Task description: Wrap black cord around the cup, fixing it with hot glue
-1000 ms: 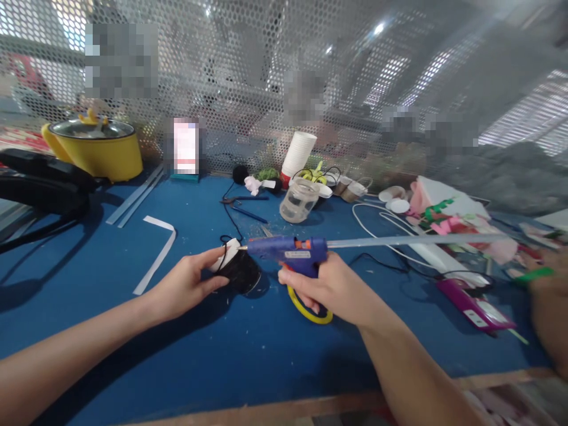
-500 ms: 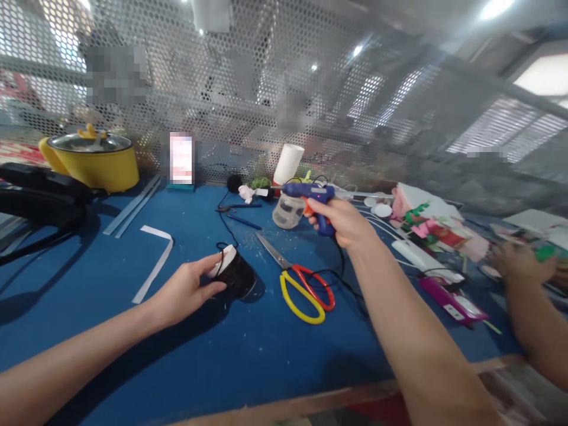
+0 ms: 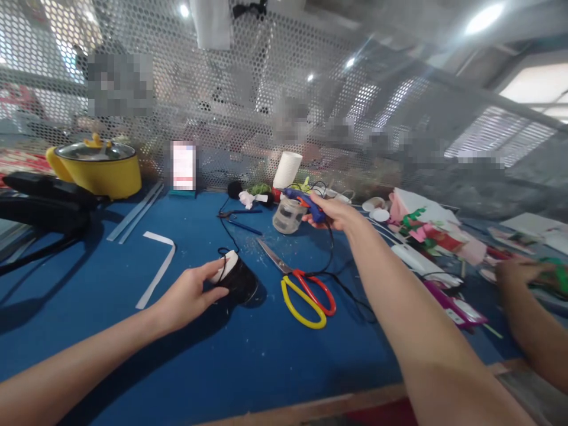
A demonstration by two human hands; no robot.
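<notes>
My left hand (image 3: 190, 296) pinches a small black cup-shaped piece (image 3: 242, 281) by its white end, keeping it tilted low over the blue table. Black cord loops over the white end and trails back to a dark ball of yarn (image 3: 234, 189). In my right hand (image 3: 335, 212) is a blue glue gun (image 3: 310, 204) with an orange trigger, its nozzle pointing left above a cloudy plastic jar (image 3: 287, 218). Between my hands lie scissors (image 3: 295, 281) with red and yellow handles, blades half apart. Blue-handled pliers (image 3: 242, 218) rest beyond the black piece.
A bent white strip (image 3: 160, 269) lies left, near a yellow pot (image 3: 102, 171) and a black device (image 3: 44, 204). A lit phone (image 3: 183, 167) stands against the perforated screen. At right are paper flowers (image 3: 437, 231), a purple packet (image 3: 457, 305) and another person's hand (image 3: 517, 272).
My right hand has turned and drawn the glue gun slightly left and down toward the jar. The left hand keeps its pinch on the black piece. The view has tipped slightly up.
</notes>
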